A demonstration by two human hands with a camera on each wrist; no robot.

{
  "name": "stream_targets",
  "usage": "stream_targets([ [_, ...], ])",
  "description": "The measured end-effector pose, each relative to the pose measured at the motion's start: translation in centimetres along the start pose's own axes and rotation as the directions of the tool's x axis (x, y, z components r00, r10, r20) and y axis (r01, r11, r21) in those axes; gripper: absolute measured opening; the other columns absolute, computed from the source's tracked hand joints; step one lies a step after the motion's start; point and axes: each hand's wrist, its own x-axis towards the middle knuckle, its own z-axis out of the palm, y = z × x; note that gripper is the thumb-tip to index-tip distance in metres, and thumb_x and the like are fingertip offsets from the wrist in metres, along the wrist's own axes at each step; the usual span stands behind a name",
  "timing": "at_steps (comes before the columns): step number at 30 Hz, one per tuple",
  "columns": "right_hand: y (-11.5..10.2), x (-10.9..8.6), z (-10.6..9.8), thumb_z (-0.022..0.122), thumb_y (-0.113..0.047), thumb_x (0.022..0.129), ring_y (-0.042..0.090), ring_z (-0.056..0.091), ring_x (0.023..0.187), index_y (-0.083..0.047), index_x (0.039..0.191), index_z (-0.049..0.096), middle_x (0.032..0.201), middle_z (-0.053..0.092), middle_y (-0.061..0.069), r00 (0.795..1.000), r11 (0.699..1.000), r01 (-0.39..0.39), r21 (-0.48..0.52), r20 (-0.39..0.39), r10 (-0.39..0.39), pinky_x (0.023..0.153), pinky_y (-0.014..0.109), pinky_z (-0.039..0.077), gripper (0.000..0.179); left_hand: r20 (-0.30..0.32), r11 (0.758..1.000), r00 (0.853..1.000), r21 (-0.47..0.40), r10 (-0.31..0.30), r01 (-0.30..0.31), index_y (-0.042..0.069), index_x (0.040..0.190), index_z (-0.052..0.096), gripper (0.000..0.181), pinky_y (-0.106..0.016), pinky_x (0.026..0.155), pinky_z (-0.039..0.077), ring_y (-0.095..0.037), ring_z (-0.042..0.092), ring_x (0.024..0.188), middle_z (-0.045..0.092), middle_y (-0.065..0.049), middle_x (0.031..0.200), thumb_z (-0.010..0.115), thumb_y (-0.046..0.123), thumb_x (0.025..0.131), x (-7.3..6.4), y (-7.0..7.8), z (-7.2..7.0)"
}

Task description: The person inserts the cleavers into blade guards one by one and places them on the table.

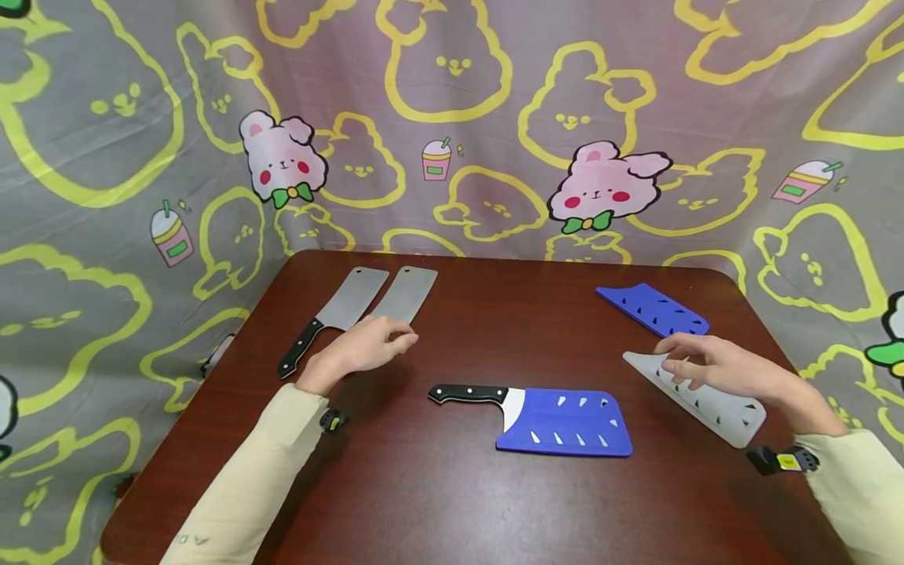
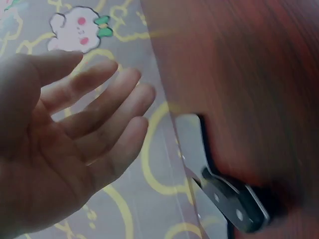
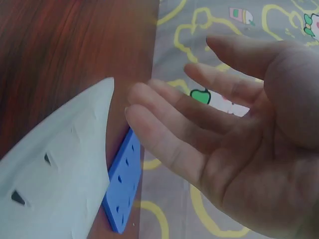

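Two bare cleavers lie at the back left: one cleaver (image 1: 356, 294) shows whole, with a black riveted handle (image 1: 302, 345). The second cleaver (image 1: 412, 290) has its handle hidden behind my left hand (image 1: 363, 345). That hand hovers, fingers loosely bent and holding nothing; in the left wrist view a black handle (image 2: 234, 204) lies beyond the fingertips. On the right, my right hand (image 1: 720, 365) is over a white slotted blade cover (image 1: 713, 408), partly hiding it. Its relaxed fingers stay apart from the white cover (image 3: 60, 169) in the right wrist view.
Front and centre lies a third cleaver, its blade inside a blue slotted cover (image 1: 572, 424) and its black handle (image 1: 469, 393) pointing left. An empty blue cover (image 1: 653, 308) lies at the back right. A patterned cloth (image 1: 487, 157) hangs around the dark wooden table (image 1: 438, 502).
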Motion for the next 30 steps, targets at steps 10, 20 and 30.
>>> stream_targets([
  [10, 1.1, 0.0, 0.1, 0.062, -0.034, 0.096, 0.023, 0.065, 0.087, -0.005, 0.131, 0.049, 0.109, 0.067, 0.014, 0.991, 0.973, -0.105, -0.203, -0.099, 0.087, 0.067, 0.036, 0.051, 0.047, -0.119, 0.989, 0.982, -0.002, -0.148, 0.149, 0.008, 0.119, 0.067, 0.028, -0.046, 0.086, 0.052, -0.027, 0.067, 0.103, 0.072, -0.011, 0.111, 0.055, 0.026, 0.100, 0.5, -2.9, 0.6],
  [20, 2.7, 0.0, 0.2, 0.067, -0.041, 0.092, 0.033, 0.063, 0.096, 0.000, 0.138, 0.041, 0.116, 0.062, 0.026, 0.984, 0.954, -0.157, -0.256, -0.129, 0.127, 0.070, 0.044, 0.054, 0.067, -0.141, 0.969, 0.961, 0.029, -0.238, 0.244, 0.007, 0.131, 0.057, 0.038, -0.052, 0.087, 0.049, -0.035, 0.058, 0.113, 0.060, -0.020, 0.124, 0.057, 0.028, 0.099, 0.4, -4.2, 1.0],
  [30, 4.2, -0.6, 0.3, 0.070, -0.046, 0.088, 0.046, 0.053, 0.110, 0.005, 0.142, 0.034, 0.125, 0.051, 0.035, 0.983, 0.946, -0.173, -0.274, -0.109, 0.148, 0.076, 0.050, 0.051, 0.082, -0.073, 0.935, 0.938, 0.081, -0.340, 0.345, 0.010, 0.141, 0.045, 0.050, -0.058, 0.102, 0.041, -0.042, 0.044, 0.131, 0.046, -0.021, 0.141, 0.059, 0.031, 0.098, 0.1, -5.3, 1.3],
])
